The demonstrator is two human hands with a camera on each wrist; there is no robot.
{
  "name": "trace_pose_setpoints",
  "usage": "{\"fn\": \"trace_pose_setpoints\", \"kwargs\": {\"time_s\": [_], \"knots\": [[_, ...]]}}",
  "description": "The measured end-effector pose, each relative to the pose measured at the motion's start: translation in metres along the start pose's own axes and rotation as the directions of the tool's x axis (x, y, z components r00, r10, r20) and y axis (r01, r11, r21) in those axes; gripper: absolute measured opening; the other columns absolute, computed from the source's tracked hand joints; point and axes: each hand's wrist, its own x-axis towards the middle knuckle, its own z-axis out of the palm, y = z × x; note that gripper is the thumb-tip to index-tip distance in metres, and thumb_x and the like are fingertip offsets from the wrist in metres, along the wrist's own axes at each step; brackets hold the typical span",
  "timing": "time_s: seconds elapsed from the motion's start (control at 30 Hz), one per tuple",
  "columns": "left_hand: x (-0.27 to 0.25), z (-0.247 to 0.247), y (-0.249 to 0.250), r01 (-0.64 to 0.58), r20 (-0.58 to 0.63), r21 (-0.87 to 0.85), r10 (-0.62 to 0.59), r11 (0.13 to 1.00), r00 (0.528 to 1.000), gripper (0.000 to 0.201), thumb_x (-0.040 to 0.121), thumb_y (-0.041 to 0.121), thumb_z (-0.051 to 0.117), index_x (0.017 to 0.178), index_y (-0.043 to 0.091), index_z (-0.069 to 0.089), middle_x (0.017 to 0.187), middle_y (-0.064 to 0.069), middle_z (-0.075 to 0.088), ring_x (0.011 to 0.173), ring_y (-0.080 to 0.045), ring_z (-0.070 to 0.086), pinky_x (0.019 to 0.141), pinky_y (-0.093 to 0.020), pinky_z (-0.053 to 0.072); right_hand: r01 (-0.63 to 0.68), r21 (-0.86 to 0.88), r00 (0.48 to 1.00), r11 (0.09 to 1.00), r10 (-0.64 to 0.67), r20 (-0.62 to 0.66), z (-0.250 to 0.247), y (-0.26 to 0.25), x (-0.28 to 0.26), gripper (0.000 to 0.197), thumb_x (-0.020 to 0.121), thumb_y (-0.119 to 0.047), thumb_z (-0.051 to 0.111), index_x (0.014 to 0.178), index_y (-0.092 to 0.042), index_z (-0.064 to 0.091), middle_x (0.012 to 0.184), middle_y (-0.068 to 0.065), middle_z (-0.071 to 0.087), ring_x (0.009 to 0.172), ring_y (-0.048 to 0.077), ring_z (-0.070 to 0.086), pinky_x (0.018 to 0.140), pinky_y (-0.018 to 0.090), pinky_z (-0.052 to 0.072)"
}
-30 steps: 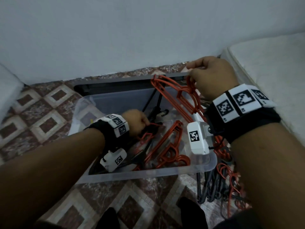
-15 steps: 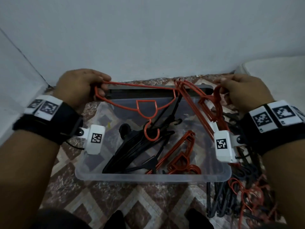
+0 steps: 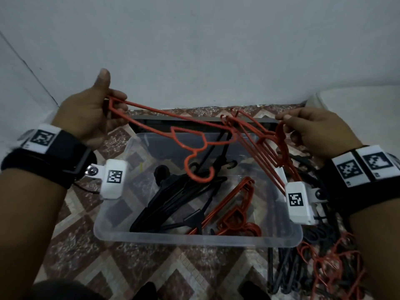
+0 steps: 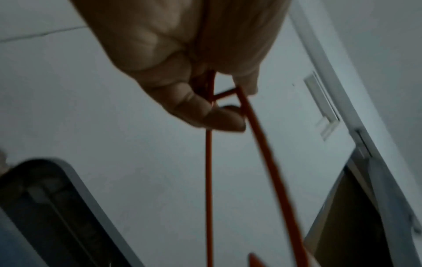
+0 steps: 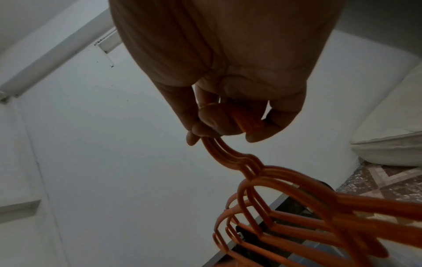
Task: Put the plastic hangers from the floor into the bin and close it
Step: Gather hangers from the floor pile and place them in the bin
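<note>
A clear plastic bin (image 3: 194, 238) stands open on the tiled floor with black hangers (image 3: 173, 200) and orange hangers (image 3: 236, 215) inside. My left hand (image 3: 108, 118) grips one end of a single orange hanger (image 3: 190, 144) above the bin's far left corner; its hook hangs down over the bin. The left wrist view shows the fingers (image 4: 205, 115) curled round that orange hanger (image 4: 262, 144). My right hand (image 3: 303, 126) pinches the hooks of a bunch of orange hangers (image 3: 266, 152) over the bin's right side; in the right wrist view the bunch (image 5: 297, 207) hangs from my fingers (image 5: 212, 122).
A tangled heap of black and orange hangers (image 3: 320, 263) lies on the floor right of the bin. The dark grey lid (image 3: 173, 120) lies behind the bin by the wall. A white mattress (image 3: 357, 100) is at the right, a white panel (image 3: 19, 83) at the left.
My left hand came up out of the bin, took one end of a single orange hanger and pulled it up and left, away from the bunch in my right hand.
</note>
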Motion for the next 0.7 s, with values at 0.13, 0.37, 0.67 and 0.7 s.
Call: {"fn": "trace_pose_setpoints", "kwargs": {"time_s": [0.13,0.37,0.67,0.7], "knots": [[0.004,0.0,-0.003,-0.063,-0.303,0.32,0.165,0.945,0.939,0.089,0.06,0.098,0.04,0.065,0.015,0.074,0.052,-0.01,0.064,0.04,-0.019,0.058,0.043,-0.026,0.049,0.053,-0.043,0.998,0.998,-0.052,0.041,0.006,-0.002,-0.002,0.02,0.096,-0.018,0.058,0.087,-0.023,0.074,0.059,-0.01,0.064,0.045,0.0,0.05,0.042,0.011,0.039],[0.01,0.01,-0.046,0.278,-0.293,0.315,-0.186,0.908,0.938,0.098,0.059,0.101,0.021,0.038,0.013,0.058,0.042,-0.008,0.051,0.029,-0.019,0.038,0.038,-0.024,0.036,0.121,-0.045,0.971,0.992,-0.109,0.215,0.014,-0.008,-0.003,0.026,0.096,-0.021,0.059,0.082,-0.033,0.076,0.067,-0.005,0.069,0.052,0.005,0.054,0.056,0.025,0.043],[0.011,0.045,-0.114,0.561,-0.136,0.349,-0.552,0.751,0.823,0.086,0.078,0.087,0.022,0.062,0.007,0.049,0.049,-0.01,0.047,0.031,-0.016,0.031,0.041,-0.02,0.03,0.102,0.04,0.874,0.994,-0.109,0.473,0.029,-0.037,-0.031,0.054,0.073,-0.072,0.064,0.096,-0.024,0.076,0.079,0.001,0.071,0.066,0.014,0.059,0.064,0.028,0.049],[0.011,0.047,-0.119,0.566,-0.14,0.364,-0.557,0.74,0.818,0.085,0.078,0.087,0.024,0.062,0.008,0.049,0.049,-0.01,0.047,0.03,-0.016,0.032,0.041,-0.02,0.03,0.125,0.017,0.861,0.992,-0.117,0.495,0.032,-0.038,-0.033,0.052,0.071,-0.07,0.068,0.096,-0.025,0.075,0.08,-0.002,0.072,0.067,0.01,0.062,0.064,0.024,0.05]]}}
